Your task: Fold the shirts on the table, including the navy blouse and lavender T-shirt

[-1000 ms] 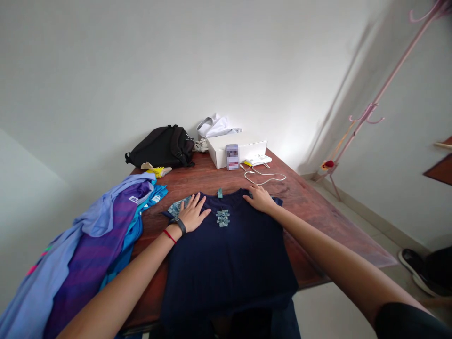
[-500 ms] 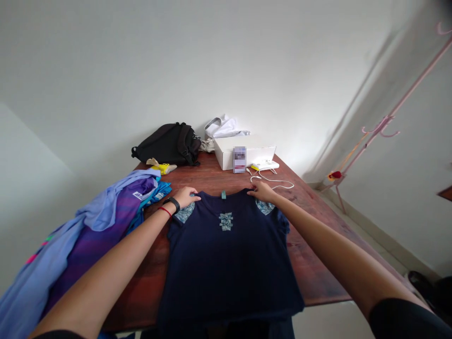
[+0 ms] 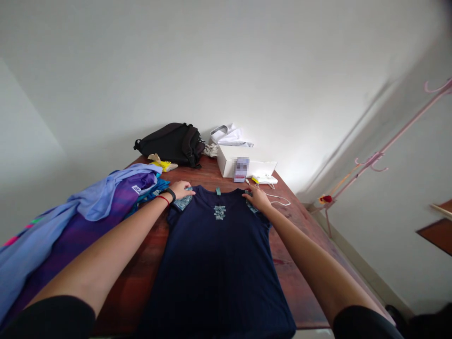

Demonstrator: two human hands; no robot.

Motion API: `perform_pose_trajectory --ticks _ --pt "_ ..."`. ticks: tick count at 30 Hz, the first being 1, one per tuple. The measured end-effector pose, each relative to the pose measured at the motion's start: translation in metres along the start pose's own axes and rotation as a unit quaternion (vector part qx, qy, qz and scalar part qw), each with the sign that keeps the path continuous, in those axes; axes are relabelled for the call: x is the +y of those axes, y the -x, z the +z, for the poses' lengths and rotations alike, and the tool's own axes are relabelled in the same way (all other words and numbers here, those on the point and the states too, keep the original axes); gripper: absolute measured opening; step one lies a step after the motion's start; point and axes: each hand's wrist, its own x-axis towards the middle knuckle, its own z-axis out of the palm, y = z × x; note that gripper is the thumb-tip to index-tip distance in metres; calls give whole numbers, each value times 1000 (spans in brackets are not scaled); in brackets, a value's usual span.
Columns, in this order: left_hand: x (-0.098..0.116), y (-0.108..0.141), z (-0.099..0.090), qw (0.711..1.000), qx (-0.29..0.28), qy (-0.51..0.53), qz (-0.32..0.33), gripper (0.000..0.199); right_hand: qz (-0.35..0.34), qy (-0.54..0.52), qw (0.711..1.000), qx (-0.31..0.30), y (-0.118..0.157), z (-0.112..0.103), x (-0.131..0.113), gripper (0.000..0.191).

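A navy blue T-shirt (image 3: 212, 254) with patterned shoulder panels, a ruffled patch below the neckline and a small green neck tag is spread over the wooden table. Its neckline points away from me and its hem comes to the near edge. My left hand (image 3: 181, 190), with a dark wristband and a red string at the wrist, is closed on the left shoulder. At the right shoulder, my right hand (image 3: 258, 197) pinches the cloth by the patterned panel; its fingertips are partly hidden.
Purple and light-blue garments (image 3: 95, 202) are heaped along the table's left side. At the back stand a black backpack (image 3: 167, 143), a white box (image 3: 226, 162), a small pixelated pack (image 3: 241, 170) and a white device (image 3: 264, 180) with a cable. A pink rack (image 3: 395, 141) leans at right.
The view has shifted slightly. My right hand has moved from beside the neckline out onto the shoulder panel, and the shirt's right sleeve sits closer in. My left hand stays at its shoulder.
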Motion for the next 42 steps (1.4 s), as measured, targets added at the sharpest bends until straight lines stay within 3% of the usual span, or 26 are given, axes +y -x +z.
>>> perform_pose_trajectory --ticks 5,8,11,14,16,19,23,27,31,37,42 --pt "-17 19 -22 997 28 -29 -70 48 24 10 997 76 36 -9 13 26" --pt "-1 44 -18 994 68 -47 -65 54 31 1 996 89 56 -9 2 25" --pt "39 72 7 996 73 -48 15 57 -11 -13 998 68 67 -1 -33 28" --pt "80 96 43 986 10 -55 157 66 -79 -25 996 -13 71 16 -72 46" --pt "94 108 62 981 -22 -61 181 70 -79 -23 993 -82 74 28 -89 59" --pt "90 117 75 983 -2 -71 166 68 -44 -8 989 -144 80 40 -92 67" --pt "70 115 73 987 15 -82 134 68 -27 18 987 -154 84 42 -81 68" --pt "65 113 69 989 16 -93 115 68 -26 27 985 -166 82 40 -78 67" --pt "72 119 64 986 -1 -92 141 68 -29 12 986 -162 84 38 -79 66" --pt "91 133 54 965 -82 -91 232 74 -73 -40 985 -152 92 30 -80 57" --pt "98 135 53 965 -90 -101 226 78 -108 -60 978 -168 95 26 -83 51"
